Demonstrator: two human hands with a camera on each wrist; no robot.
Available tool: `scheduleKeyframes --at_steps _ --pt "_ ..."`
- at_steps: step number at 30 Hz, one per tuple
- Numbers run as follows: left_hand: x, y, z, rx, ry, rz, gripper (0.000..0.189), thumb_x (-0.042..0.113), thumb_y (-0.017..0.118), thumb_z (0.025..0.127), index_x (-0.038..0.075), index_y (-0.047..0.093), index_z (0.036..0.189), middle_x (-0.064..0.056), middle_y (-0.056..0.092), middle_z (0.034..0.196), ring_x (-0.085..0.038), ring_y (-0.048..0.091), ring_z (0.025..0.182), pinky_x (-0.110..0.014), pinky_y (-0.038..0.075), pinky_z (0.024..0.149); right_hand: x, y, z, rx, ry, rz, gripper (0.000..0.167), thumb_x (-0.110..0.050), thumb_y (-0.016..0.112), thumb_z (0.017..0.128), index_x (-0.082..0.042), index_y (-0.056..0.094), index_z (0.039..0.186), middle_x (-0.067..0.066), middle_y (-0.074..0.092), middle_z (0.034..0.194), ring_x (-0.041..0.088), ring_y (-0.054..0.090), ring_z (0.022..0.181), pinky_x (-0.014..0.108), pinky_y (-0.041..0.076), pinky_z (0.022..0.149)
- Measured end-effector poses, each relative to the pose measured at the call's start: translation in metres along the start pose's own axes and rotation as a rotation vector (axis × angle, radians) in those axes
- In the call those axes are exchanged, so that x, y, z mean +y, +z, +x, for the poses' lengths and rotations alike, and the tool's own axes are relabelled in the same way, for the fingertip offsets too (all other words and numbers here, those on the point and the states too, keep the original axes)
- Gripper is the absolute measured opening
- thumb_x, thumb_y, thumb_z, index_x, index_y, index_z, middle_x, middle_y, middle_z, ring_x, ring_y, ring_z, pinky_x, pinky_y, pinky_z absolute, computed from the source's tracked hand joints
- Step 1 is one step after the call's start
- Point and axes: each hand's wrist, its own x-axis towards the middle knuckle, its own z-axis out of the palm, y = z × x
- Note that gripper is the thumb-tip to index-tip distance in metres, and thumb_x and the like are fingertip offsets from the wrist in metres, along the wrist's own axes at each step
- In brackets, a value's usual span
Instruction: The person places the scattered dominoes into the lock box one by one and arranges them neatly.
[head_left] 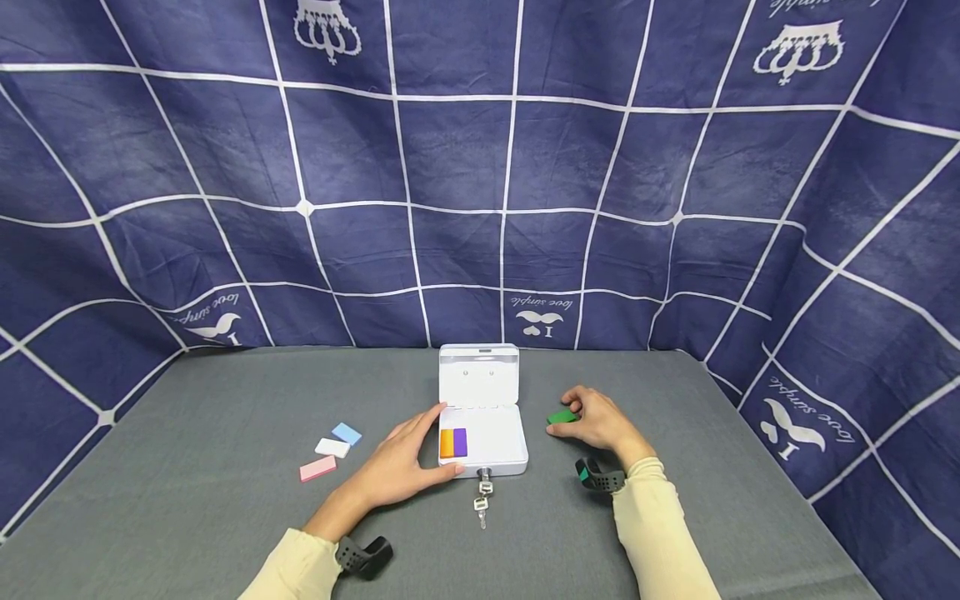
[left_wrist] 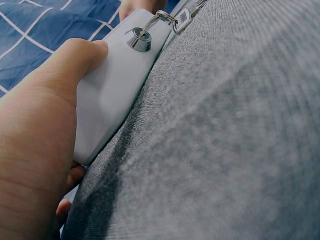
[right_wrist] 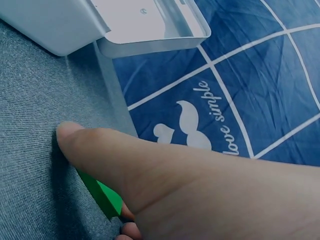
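A white lock box (head_left: 491,433) stands with its lid (head_left: 478,379) raised, keys (head_left: 482,504) hanging from its front lock (left_wrist: 139,40). Inside, at the left, an orange block (head_left: 447,443) and a purple block (head_left: 461,442) lie side by side. My left hand (head_left: 397,471) grips the box's left side, thumb on the front wall and fingers along the side toward the hinge. To the right of the box, my right hand (head_left: 596,418) holds a green block (head_left: 561,417) between thumb and fingers, low over the table. In the right wrist view the hand partly hides this block.
Left of the left hand, a blue block (head_left: 347,433), a white block (head_left: 332,448) and a pink block (head_left: 318,468) lie on the grey cloth-covered table (head_left: 225,433). A dark blue curtain (head_left: 465,167) with white lines hangs behind the table and at its sides.
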Motion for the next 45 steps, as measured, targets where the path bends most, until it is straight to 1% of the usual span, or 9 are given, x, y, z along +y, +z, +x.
scheduleKeyframes --at_steps 6,10,15,23,29,35,45 --pt "-0.0004 0.0003 0.0002 -0.003 -0.003 0.003 0.099 0.068 0.069 0.078 0.017 0.032 0.155 -0.007 0.046 0.149 -0.030 0.041 0.137 -0.051 0.030 0.111 0.0011 -0.0008 0.0001 0.011 -0.010 0.017 0.050 -0.027 0.086 0.073 0.000 0.064 0.110 0.005 0.062 0.094 0.020 0.057 0.088 0.039 0.046 0.083" --pt "-0.0006 0.0004 0.0005 0.002 0.004 0.004 0.099 0.068 0.069 0.078 0.017 0.032 0.155 -0.007 0.046 0.149 -0.031 0.041 0.137 -0.052 0.030 0.110 0.0011 -0.0012 0.0003 0.005 -0.019 0.014 0.047 -0.025 0.085 0.074 0.000 0.065 0.108 0.006 0.062 0.095 0.020 0.057 0.087 0.039 0.047 0.082" --pt "-0.0004 0.0003 0.0005 0.012 0.012 0.002 0.098 0.069 0.069 0.078 0.017 0.034 0.154 -0.007 0.047 0.148 -0.031 0.041 0.136 -0.053 0.031 0.109 0.0016 -0.0024 0.0005 -0.006 0.001 0.018 0.045 -0.024 0.085 0.075 0.000 0.065 0.108 0.006 0.062 0.096 0.020 0.057 0.088 0.039 0.047 0.082" --pt "-0.0006 0.0007 0.0000 0.013 0.005 -0.002 0.098 0.069 0.069 0.078 0.019 0.034 0.154 -0.006 0.047 0.148 -0.031 0.041 0.136 -0.053 0.032 0.109 0.0012 -0.0031 -0.0008 -0.004 0.050 0.013 0.047 -0.026 0.086 0.074 0.000 0.064 0.107 0.004 0.062 0.093 0.019 0.057 0.086 0.039 0.047 0.081" --pt "-0.0017 0.0014 -0.0002 0.019 0.016 0.003 0.096 0.069 0.069 0.078 0.019 0.034 0.154 -0.006 0.048 0.147 -0.030 0.043 0.135 -0.052 0.033 0.109 0.0006 -0.0026 -0.0010 -0.008 0.056 0.012 0.045 -0.025 0.086 0.074 -0.001 0.065 0.106 0.004 0.061 0.093 0.019 0.056 0.085 0.039 0.047 0.081" --pt "-0.0012 0.0009 -0.0002 0.016 0.013 0.000 0.097 0.069 0.069 0.078 0.019 0.034 0.154 -0.006 0.047 0.148 -0.030 0.042 0.135 -0.053 0.033 0.108 0.0016 -0.0020 -0.0007 -0.004 0.043 0.008 0.043 -0.024 0.086 0.074 -0.002 0.066 0.105 0.004 0.062 0.094 0.019 0.057 0.087 0.038 0.047 0.081" --pt "0.0001 -0.0002 0.0001 0.008 0.012 -0.002 0.097 0.069 0.068 0.078 0.019 0.034 0.154 -0.005 0.047 0.148 -0.029 0.042 0.136 -0.052 0.032 0.109 0.0042 -0.0027 0.0010 0.012 -0.010 -0.007 0.041 -0.023 0.085 0.074 -0.002 0.069 0.106 0.004 0.064 0.095 0.018 0.057 0.086 0.038 0.047 0.080"
